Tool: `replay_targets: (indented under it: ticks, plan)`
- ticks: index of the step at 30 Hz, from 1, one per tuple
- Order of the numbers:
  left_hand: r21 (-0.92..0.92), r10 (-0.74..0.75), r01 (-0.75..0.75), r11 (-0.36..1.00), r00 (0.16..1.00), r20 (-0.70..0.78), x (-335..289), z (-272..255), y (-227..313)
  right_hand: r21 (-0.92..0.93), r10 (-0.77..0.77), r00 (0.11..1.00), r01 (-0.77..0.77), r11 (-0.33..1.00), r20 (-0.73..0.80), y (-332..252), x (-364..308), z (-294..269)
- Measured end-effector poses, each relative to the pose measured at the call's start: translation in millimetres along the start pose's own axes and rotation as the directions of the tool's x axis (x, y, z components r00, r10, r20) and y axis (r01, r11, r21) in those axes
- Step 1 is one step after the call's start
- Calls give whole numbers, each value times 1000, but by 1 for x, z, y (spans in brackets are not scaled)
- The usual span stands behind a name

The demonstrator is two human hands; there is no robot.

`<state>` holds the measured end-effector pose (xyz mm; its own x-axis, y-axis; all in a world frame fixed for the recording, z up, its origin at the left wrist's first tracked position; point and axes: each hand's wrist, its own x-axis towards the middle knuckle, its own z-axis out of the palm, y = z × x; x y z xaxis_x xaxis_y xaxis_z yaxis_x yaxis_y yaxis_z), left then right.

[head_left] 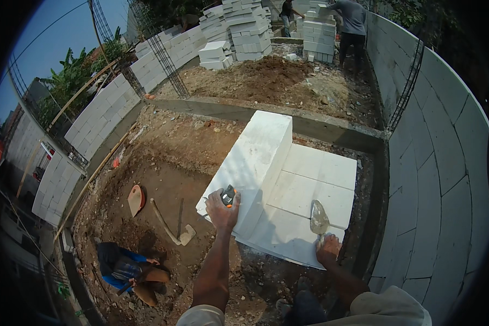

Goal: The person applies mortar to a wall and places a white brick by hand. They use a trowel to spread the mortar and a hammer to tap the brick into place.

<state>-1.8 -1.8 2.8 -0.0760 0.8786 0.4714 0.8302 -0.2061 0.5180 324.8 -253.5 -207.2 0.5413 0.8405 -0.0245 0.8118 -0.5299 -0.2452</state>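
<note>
My left hand (pixel 221 211) is closed around a black and orange tape measure (pixel 230 196) and rests on the near left end of a long, raised white block (pixel 258 142). My right hand (pixel 328 250) grips the handle of a trowel (pixel 319 217), whose grey-smeared blade lies over the lower blocks. These lower white blocks (pixel 315 175) sit side by side, right of the raised one, their tops forming a flat surface. My right fingers are partly hidden around the handle.
A person in blue (pixel 122 266) crouches at lower left. A hoe (pixel 171 228) and an orange-edged scoop-like thing (pixel 136 200) lie on the dirt. Block walls (pixel 432 157) flank the plot; a concrete beam (pixel 320 127) crosses it. Beyond stand block stacks (pixel 247 30) and two people.
</note>
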Motion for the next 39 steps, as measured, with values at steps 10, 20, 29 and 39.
replay_targets:
  ticks: [10,20,29,39]
  plan:
    - [-14,11,-11,1000,1000,-8,0,2,-3,-3,-24,999,24,1000,-24,-2,-1,-3]
    - [-5,7,-7,1000,1000,-10,-1,1,-1,15,-20,1000,21,1000,-20,-3,-1,-7]
    - [-23,3,-3,1000,1000,-18,-1,-1,2,7,-16,1000,16,1000,-3,-5,-1,-10]
    - [-17,17,-17,1000,999,-28,-1,0,1,23,1,1000,-1,1000,4,-1,1,-1]
